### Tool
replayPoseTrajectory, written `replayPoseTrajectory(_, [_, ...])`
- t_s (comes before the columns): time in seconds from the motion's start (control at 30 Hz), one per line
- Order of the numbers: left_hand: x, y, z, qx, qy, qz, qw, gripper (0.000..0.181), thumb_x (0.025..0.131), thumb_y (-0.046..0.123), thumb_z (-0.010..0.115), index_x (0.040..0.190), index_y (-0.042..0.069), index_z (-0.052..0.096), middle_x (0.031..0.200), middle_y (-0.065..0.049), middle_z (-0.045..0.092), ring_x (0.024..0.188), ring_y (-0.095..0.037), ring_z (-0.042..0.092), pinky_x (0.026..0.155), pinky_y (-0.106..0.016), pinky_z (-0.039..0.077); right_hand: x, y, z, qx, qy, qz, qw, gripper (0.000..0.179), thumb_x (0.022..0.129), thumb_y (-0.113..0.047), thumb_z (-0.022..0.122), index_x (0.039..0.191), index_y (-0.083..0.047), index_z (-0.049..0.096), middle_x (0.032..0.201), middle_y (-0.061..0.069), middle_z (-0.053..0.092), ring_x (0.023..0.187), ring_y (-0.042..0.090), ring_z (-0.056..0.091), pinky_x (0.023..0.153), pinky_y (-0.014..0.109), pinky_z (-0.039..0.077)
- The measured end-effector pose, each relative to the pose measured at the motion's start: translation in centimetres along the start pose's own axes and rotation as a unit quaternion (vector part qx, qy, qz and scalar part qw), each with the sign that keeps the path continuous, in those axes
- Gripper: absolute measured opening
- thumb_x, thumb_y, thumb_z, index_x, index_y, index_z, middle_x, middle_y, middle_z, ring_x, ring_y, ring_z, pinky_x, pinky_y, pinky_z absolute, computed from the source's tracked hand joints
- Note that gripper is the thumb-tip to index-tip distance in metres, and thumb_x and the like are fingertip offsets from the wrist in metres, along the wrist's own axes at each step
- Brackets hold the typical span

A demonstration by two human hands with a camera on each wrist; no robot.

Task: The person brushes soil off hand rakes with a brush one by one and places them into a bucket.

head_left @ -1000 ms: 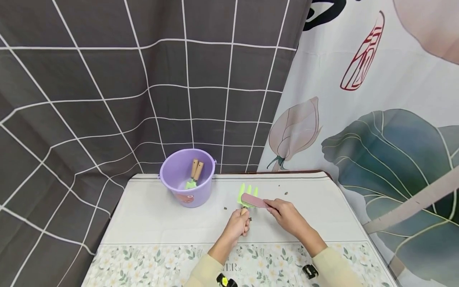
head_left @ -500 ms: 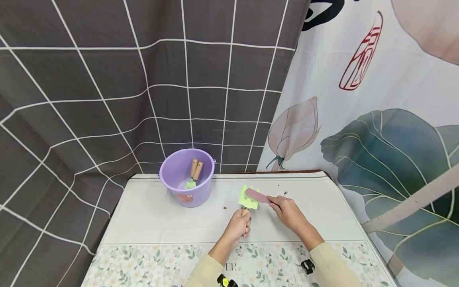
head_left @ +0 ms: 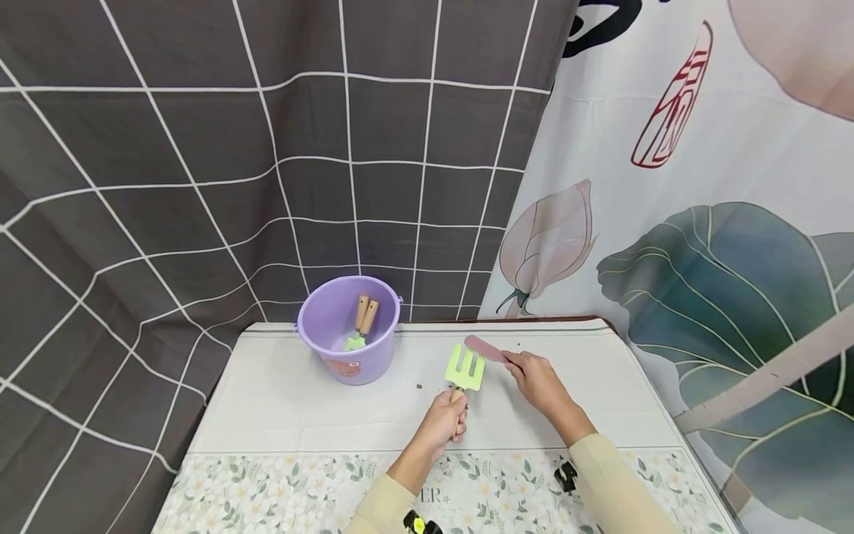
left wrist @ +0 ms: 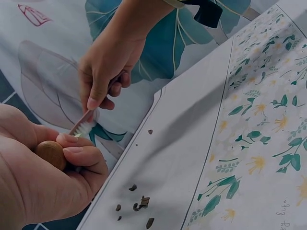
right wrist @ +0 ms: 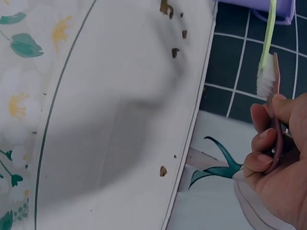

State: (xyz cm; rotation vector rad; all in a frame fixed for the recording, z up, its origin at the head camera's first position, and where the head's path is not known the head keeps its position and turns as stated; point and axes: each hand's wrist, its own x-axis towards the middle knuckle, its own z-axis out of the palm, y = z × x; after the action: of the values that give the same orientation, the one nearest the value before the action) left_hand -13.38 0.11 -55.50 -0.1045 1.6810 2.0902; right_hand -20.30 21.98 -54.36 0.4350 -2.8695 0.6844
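My left hand [head_left: 445, 417] grips the wooden handle [left wrist: 51, 154] of a small light-green garden fork [head_left: 465, 368], its tines pointing away from me. With my right hand [head_left: 539, 378] I hold a pink brush [head_left: 484, 347] by its handle. White bristles [right wrist: 265, 82] show under the brush head in the right wrist view, close against the green fork edge. In the head view the brush head lies at the tips of the fork's tines. Both tools are held above the white tabletop [head_left: 320, 423].
A purple bucket [head_left: 365, 368] stands at the back left with two wooden-handled green tools [head_left: 365, 317] inside. Several brown crumbs [left wrist: 144, 202] lie on the table. A floral cloth strip [head_left: 267, 489] runs along the front. Dark grid and printed curtains hang behind.
The brush has slid along the fork toward the tine tips and slightly right. The fork has turned so its flat face shows more. My left hand has barely moved.
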Motion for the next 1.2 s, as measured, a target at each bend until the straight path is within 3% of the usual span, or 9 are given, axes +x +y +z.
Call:
replayPoseTrajectory(0.23, [-0.1, 0.1, 0.0, -0.005, -0.005, 0.004, 1.0000, 0.014, 0.111, 0.020, 0.041, 0.110, 0.006, 0.046, 0.075, 0.004, 0.043, 0.056, -0.005, 0.038, 0.046, -0.015, 0.033, 0.4, 0.0, -0.4, 0.030, -0.009, 0.037, 0.9988, 0.033, 0.103, -0.013, 0.063, 0.133, -0.001, 0.068, 0.099, 0.012, 0.074, 0.077, 0.017, 0.059, 0.068, 0.034, 0.053])
replayPoseTrajectory(0.43, [-0.1, 0.1, 0.1, -0.002, -0.007, 0.001, 1.0000, 0.018, 0.111, 0.021, 0.041, 0.113, 0.004, 0.045, 0.076, 0.004, 0.043, 0.057, -0.005, 0.038, 0.045, -0.015, 0.033, -0.3, -1.1, -1.0, 0.044, -0.001, -0.012, 0.9989, 0.030, 0.102, -0.013, 0.065, 0.131, -0.003, 0.070, 0.089, 0.003, 0.071, 0.072, 0.010, 0.055, 0.063, 0.030, 0.049])
replayPoseTrajectory(0.7, [0.2, 0.0, 0.0, -0.006, -0.005, 0.005, 1.0000, 0.018, 0.112, 0.022, 0.041, 0.110, 0.005, 0.044, 0.075, 0.004, 0.044, 0.056, -0.004, 0.038, 0.045, -0.014, 0.033, -1.5, -2.8, -1.0, 0.052, -0.028, -0.073, 0.9956, 0.030, 0.100, -0.011, 0.068, 0.129, -0.006, 0.071, 0.103, 0.004, 0.076, 0.076, 0.004, 0.058, 0.062, 0.023, 0.051])
replayPoseTrajectory(0.83, [0.2, 0.0, 0.0, 0.001, -0.003, 0.010, 0.9999, 0.016, 0.111, 0.021, 0.041, 0.111, 0.004, 0.044, 0.075, 0.004, 0.044, 0.056, -0.005, 0.038, 0.045, -0.014, 0.033, -1.5, -3.1, -0.8, 0.047, -0.046, -0.088, 0.9939, 0.029, 0.100, -0.012, 0.068, 0.128, -0.006, 0.072, 0.101, 0.003, 0.075, 0.075, 0.002, 0.056, 0.061, 0.021, 0.048])
replayPoseTrajectory(1.2, [0.2, 0.2, 0.2, 0.025, 0.006, 0.021, 0.9995, 0.012, 0.111, 0.020, 0.042, 0.108, 0.009, 0.043, 0.076, 0.003, 0.045, 0.057, -0.007, 0.038, 0.047, -0.016, 0.032, 0.5, -3.0, -1.4, 0.002, -0.053, -0.050, 0.9974, 0.028, 0.101, -0.013, 0.066, 0.128, -0.006, 0.072, 0.081, 0.001, 0.068, 0.062, 0.006, 0.047, 0.054, 0.022, 0.041])
